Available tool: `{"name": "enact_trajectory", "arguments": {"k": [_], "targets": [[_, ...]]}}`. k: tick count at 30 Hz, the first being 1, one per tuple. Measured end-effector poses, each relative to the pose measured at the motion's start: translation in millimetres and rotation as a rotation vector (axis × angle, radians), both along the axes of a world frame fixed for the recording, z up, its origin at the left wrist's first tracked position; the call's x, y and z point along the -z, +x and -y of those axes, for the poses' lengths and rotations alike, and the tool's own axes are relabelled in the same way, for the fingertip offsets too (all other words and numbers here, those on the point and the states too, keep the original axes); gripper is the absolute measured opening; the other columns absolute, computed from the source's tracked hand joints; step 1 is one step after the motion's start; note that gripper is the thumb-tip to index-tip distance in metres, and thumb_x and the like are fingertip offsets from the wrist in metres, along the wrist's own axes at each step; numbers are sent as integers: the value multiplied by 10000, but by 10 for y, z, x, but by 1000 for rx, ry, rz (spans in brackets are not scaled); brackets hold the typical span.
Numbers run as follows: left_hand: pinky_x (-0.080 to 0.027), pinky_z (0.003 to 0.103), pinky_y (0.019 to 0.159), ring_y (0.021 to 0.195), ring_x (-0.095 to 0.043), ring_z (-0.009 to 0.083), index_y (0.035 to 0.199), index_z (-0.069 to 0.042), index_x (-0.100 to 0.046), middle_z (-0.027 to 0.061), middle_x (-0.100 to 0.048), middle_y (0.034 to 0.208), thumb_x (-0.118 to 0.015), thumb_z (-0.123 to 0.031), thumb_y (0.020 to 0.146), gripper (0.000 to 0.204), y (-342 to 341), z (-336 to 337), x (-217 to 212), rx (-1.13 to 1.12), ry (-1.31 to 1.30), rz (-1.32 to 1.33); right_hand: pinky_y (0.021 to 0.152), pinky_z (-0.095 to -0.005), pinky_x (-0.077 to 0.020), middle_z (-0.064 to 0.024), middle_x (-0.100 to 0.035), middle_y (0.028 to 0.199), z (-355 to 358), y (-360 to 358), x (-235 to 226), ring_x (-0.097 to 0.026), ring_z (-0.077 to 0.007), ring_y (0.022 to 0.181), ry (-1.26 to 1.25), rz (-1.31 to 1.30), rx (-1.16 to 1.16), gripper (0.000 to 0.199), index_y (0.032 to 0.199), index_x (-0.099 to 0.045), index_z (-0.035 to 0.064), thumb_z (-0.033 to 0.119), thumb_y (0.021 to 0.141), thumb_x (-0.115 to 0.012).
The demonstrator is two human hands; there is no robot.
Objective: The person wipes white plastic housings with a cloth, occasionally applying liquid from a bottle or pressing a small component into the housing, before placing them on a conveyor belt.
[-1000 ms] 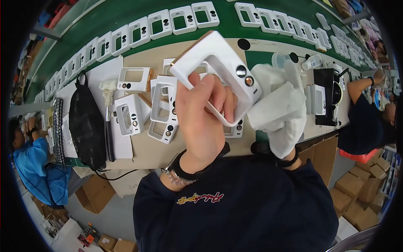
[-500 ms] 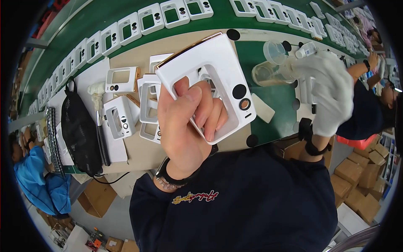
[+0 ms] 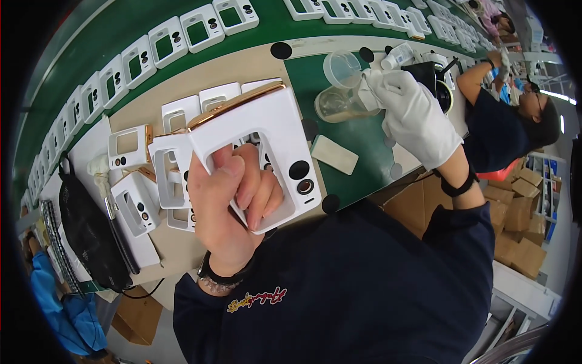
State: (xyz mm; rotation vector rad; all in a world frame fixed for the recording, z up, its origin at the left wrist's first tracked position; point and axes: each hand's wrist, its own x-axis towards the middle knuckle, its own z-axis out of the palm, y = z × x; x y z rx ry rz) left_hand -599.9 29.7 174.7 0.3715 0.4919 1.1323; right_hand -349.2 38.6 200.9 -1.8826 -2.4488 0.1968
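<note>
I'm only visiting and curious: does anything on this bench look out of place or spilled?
The white bottle beyond the gloved right hand appears to lie on its side, and the loose frames beside the left hand overlap askew, unlike the neat back rows. I see no spill or damage.

Held housing (image 3: 288, 136): white, gold edge (image 3: 237, 105) | round window (image 3: 298, 170): black | glove (image 3: 418, 118): white | mat (image 3: 370, 161): green | top (image 3: 339, 285): navy

A black mesh bag (image 3: 91, 230) is lying on the left of the worktable (image 3: 182, 246), and a black-handled tool (image 3: 123, 246) is resting just beside it. A black cord (image 3: 143, 296) is curling above an open carton (image 3: 136, 320). At right, cardboard boxes (image 3: 520, 212) are sitting stacked; a co-worker (image 3: 494, 142) is wearing a dark top
</note>
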Motion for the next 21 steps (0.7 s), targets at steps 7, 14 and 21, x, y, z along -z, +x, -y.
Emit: {"name": "enact_trajectory", "arguments": {"k": [7,14,21], "targets": [[-246,216,359,347,-249,72,782,-96,-343,1,-308,524,-418,-99,815,81,-53,7,-71,46,-109,-50,660,-372,-457,-141,-491,975,-246,102,-296,-528,-294,847,-125,117,-340,438,1042,-515,47,90,608,-556],[-232,204,332,333,-247,63,866,-97,-418,-26,-276,487,-399,-128,800,75,-180,83,-124,104,-53,-18,556,-399,-456,-120,-520,791,-53,-78,-407,-553,-316,642,-145,48,-136,235,978,-501,42,90,750,-470],[-232,202,346,338,-245,64,859,-102,-416,-26,-273,487,-402,-129,805,62,-298,139,-151,157,-12,23,546,-411,-456,-128,-517,811,-161,-264,-688,-559,-325,647,-300,95,-157,195,924,-499,23,131,765,-473]]}}
